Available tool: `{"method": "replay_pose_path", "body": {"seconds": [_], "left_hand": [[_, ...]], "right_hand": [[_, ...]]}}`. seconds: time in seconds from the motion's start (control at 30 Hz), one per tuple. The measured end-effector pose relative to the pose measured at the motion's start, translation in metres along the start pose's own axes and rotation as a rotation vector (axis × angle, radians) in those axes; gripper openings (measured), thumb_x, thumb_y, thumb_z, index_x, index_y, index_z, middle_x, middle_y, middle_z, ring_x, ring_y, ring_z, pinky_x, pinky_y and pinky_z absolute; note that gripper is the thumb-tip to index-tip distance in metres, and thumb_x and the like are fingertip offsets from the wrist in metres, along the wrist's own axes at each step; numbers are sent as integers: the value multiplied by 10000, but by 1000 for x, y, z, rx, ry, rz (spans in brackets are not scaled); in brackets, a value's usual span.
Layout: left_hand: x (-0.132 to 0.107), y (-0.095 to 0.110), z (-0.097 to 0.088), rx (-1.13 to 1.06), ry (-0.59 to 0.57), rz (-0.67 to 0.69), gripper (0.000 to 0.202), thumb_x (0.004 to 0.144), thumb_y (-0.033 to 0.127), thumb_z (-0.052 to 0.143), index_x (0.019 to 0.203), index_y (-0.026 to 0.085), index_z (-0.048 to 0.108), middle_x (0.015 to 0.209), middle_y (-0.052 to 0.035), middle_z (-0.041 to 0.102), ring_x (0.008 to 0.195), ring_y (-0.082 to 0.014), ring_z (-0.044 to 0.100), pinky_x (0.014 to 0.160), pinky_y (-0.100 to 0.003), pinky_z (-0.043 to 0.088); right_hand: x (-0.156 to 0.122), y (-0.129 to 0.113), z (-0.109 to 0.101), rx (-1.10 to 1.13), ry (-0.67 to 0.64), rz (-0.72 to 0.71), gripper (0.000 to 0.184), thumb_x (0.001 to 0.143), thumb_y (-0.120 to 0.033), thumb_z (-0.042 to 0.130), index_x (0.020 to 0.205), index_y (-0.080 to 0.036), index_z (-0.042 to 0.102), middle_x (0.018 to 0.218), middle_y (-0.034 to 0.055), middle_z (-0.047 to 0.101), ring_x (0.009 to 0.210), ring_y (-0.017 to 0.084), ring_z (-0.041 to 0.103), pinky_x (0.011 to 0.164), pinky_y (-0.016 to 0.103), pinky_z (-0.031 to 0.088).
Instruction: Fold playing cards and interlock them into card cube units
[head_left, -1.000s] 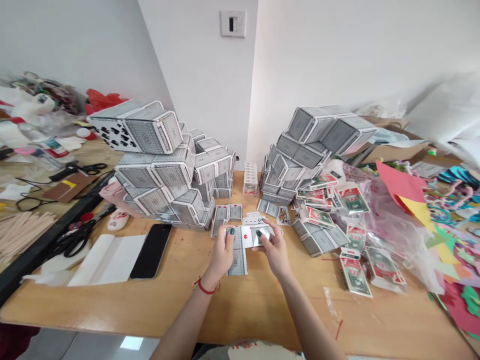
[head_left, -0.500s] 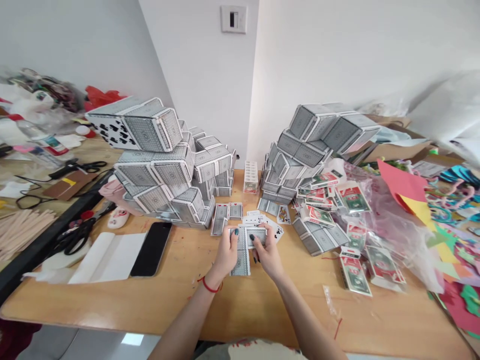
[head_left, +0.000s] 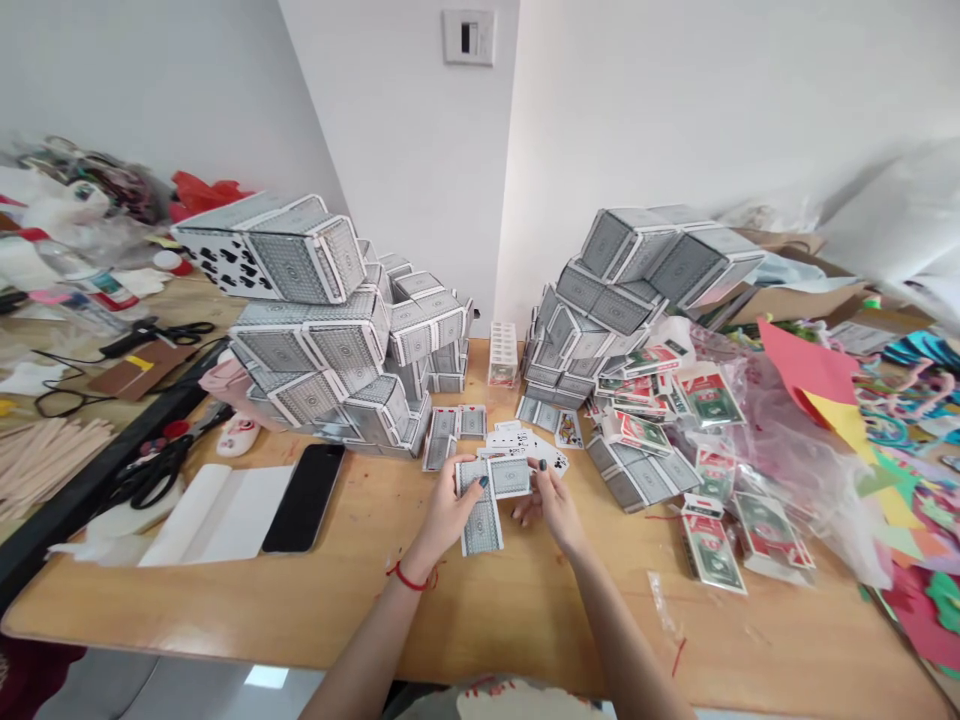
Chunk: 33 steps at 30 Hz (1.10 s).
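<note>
At the middle of the wooden table (head_left: 487, 620), my left hand (head_left: 446, 515) pinches a strip of joined grey-backed playing cards (head_left: 480, 515), thumb on top. My right hand (head_left: 555, 505) grips the other end of the same piece, where a card (head_left: 511, 476) folds sideways. Loose face-up cards (head_left: 536, 447) lie just beyond my fingers. A tall pile of card-built boxes (head_left: 322, 330) stands to the left and a second pile (head_left: 622, 290) to the right.
A black phone (head_left: 304, 497) and white paper (head_left: 214, 515) lie left of my hands, with scissors (head_left: 154, 475) further left. Packs of cards (head_left: 709, 550) in plastic and coloured paper (head_left: 817, 385) crowd the right. Wooden sticks (head_left: 41, 460) lie at the far left.
The red-and-white face of the folded card was showing; it has turned down so only grey backs show. My right hand has shifted slightly right and lower.
</note>
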<state>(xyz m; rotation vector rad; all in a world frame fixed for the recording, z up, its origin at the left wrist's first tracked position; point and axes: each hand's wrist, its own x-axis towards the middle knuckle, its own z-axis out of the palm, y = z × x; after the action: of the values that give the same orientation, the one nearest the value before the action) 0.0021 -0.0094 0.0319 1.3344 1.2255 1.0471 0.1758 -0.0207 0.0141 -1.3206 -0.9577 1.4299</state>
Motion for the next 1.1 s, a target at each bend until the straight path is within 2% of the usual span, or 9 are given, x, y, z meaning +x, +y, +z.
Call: {"method": "replay_pose_path", "body": {"seconds": [0.1, 0.2, 0.27, 0.37, 0.5, 0.57, 0.7, 0.87, 1.1], "left_hand": [[0, -5, -7, -54, 24, -36, 354, 743, 265, 533, 1074, 200, 425, 1040, -62, 543, 898, -168, 546, 769, -303, 438], [-1, -7, -11, -64, 37, -58, 366, 739, 268, 536, 1079, 199, 417, 1045, -64, 546, 909, -169, 549, 773, -303, 439], [-2, -6, -13, -53, 51, -76, 376, 728, 270, 546, 1074, 197, 419, 1020, -58, 556, 891, -167, 557, 762, -298, 442], [-4, -5, -16, -36, 71, -102, 389, 715, 259, 551, 1076, 199, 419, 983, -47, 564, 859, -162, 561, 743, -288, 445], [-4, -6, -19, -44, 88, -116, 388, 707, 241, 551, 1071, 203, 422, 965, -39, 566, 848, -158, 555, 735, -278, 440], [-3, -8, -20, -64, 101, -116, 394, 701, 248, 559, 1068, 203, 425, 955, -37, 569, 851, -161, 554, 731, -274, 437], [-1, -10, -20, -89, 118, -121, 382, 698, 238, 558, 1054, 196, 428, 935, -38, 571, 847, -160, 550, 739, -273, 429], [-1, -9, -20, -108, 112, -131, 365, 698, 234, 556, 1040, 193, 434, 943, -39, 571, 858, -161, 547, 753, -271, 420], [-2, -6, -20, -104, 113, -136, 344, 705, 234, 545, 1030, 193, 439, 921, -33, 568, 855, -159, 544, 762, -269, 413]], "right_hand": [[18, 2, -9, -308, 144, -115, 440, 783, -532, 368, 972, -180, 551, 805, 65, 607, 502, 150, 553, 440, 268, 441], [33, -5, -11, -728, 90, -306, 271, 749, -312, 502, 982, -203, 588, 1072, 85, 547, 799, 184, 578, 692, 290, 455], [39, -10, -8, -928, 40, -329, 332, 723, -214, 524, 1052, -217, 564, 1162, 84, 486, 873, 184, 563, 739, 278, 429], [45, -15, -6, -1064, 44, -292, 346, 679, -163, 562, 1022, -212, 576, 1095, 81, 512, 863, 182, 560, 724, 260, 412], [50, -16, -13, -942, 141, -332, 111, 643, -197, 596, 752, -189, 612, 867, 54, 583, 789, 183, 554, 687, 263, 404], [48, -17, -20, -806, 150, -339, 83, 665, -266, 585, 676, -184, 597, 761, 36, 600, 693, 170, 549, 638, 261, 404], [37, -24, -33, -506, 73, -290, 221, 726, -379, 530, 721, -166, 588, 627, 15, 599, 552, 144, 521, 527, 233, 384], [28, -29, -40, -309, 107, -258, 288, 712, -435, 554, 746, -150, 580, 637, 30, 611, 554, 147, 535, 503, 224, 384], [34, -20, -39, -398, 182, -271, 325, 708, -470, 535, 772, -158, 597, 637, 39, 632, 584, 169, 570, 531, 245, 433]]}}
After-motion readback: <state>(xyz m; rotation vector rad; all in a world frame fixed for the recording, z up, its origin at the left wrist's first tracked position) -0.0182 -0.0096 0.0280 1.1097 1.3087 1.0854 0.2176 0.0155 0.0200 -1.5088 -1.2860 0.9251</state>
